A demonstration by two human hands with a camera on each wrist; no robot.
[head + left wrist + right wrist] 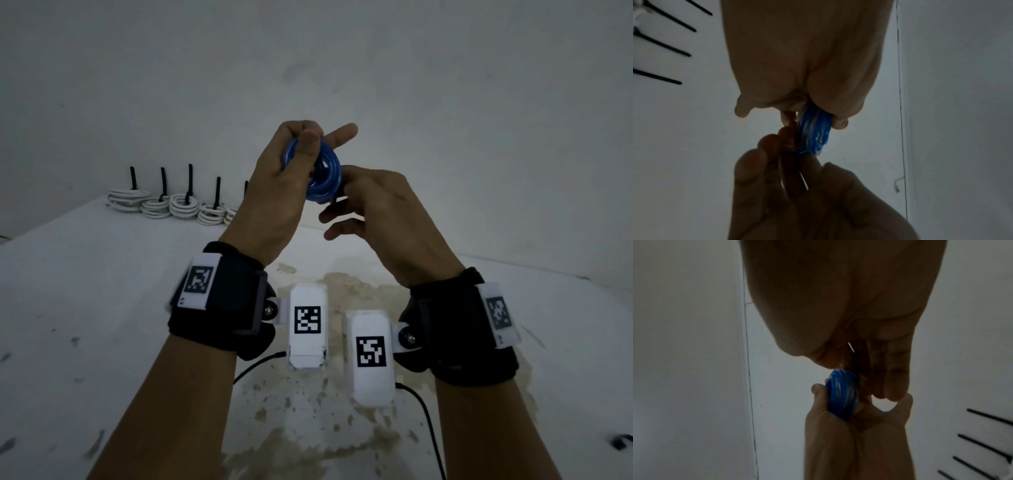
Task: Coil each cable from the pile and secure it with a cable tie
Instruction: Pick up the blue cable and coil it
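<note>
While both hands are held up above the desk [102,274], the left hand [274,192] holds a blue cable coil [325,174] in the head view. Its thumb lies across the front of the coil and its fingers curl behind, so this grip is tight on the coil. One finger points up and to the right. The right hand [380,212] touches the right edge of the coil with its fingertips. Its other fingers are bent and loose below. I cannot tell if this grip pinches anything. At the back left of the desk sit white cable coils [171,204] in a row, each with a black cable tie [190,181] that stands up. Both wrists wear black bands with white marker tags.

From the left wrist view, the left hand [807,56] squeezes the blue cable coil [813,131] at its top. The right hand [797,194] comes up from below, and its fingertips [785,134] meet the coil's side. Black cable ties [663,43] show at the left edge.

From the right wrist view, the right hand [849,305] hangs over the blue cable coil [842,392]. The left hand [851,443] holds the coil from below. Black cable ties [986,447] show at the right edge.
</note>
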